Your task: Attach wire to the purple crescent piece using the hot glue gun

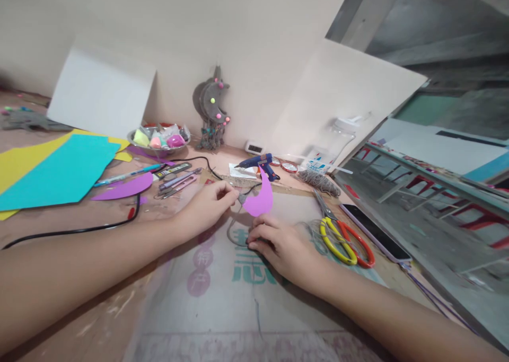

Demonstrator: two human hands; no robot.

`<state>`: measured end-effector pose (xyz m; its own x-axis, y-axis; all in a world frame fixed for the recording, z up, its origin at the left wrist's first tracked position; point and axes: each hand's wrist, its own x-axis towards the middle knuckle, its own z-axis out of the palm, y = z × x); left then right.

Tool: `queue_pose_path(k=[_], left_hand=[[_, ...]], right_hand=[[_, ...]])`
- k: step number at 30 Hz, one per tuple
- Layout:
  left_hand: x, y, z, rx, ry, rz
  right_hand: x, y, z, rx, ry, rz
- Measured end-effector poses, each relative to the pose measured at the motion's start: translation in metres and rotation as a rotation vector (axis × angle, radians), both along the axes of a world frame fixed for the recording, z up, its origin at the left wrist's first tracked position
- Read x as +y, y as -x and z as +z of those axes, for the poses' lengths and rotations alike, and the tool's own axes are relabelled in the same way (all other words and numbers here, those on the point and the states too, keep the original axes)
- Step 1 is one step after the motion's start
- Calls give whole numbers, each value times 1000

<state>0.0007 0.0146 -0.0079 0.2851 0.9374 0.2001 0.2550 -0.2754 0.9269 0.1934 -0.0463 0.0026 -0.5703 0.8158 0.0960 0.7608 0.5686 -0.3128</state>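
Observation:
A purple paper crescent moon (262, 200) is held just above the plastic-covered work surface, one tip pointing up. My left hand (217, 203) pinches its other tip, where a little grey yarn is wound around the paper. From that wound tip a strand of grey yarn (229, 229) loops down to my right hand (278, 240). The fingers of my right hand are closed on the strand, below the crescent. A loose tail of yarn trails down over the plastic sheet (178, 319) toward me.
Scissors (338, 235) and a phone (376, 232) lie at right. Behind are a blue glue gun (258, 163), a yarn bundle (320, 183) and a clear bottle (338, 137). Coloured paper (63, 171), pens and a black cord (79, 232) occupy the left. A decorated grey moon (212, 105) leans against the wall.

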Motion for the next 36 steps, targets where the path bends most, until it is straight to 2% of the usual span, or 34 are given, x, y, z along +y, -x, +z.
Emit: queue_pose_path(k=[3,6,8,12,16,18,24,29,36], left_hand=[[0,0,1,-9,-12,-4],[-1,0,1,-20,11,-12],[-1,-1,2,-18,12,-15],[-1,-1,4,13,5,-10],[-3,-1,6,36,38,-9],[-4,-1,7,43,37,-13],[-3,0,2,72,-2,-43],[0,0,-2,116,-28,-65],[-2,-1,2,230,-133,-177]], right_hand=[[-2,0,0,112,66,-47],[-9,0,5,226,169,-101],[-12,0,10,239,182,-105],[-12,-6,22,133,-5,-96],[-5,-15,38,-154,-183,-42],[-3,-18,47,-241,-158,-65],[-10,-29,68,-246,-50,-101],[-19,-27,64,-208,6,-23],[-15,-2,42,260,-39,17]])
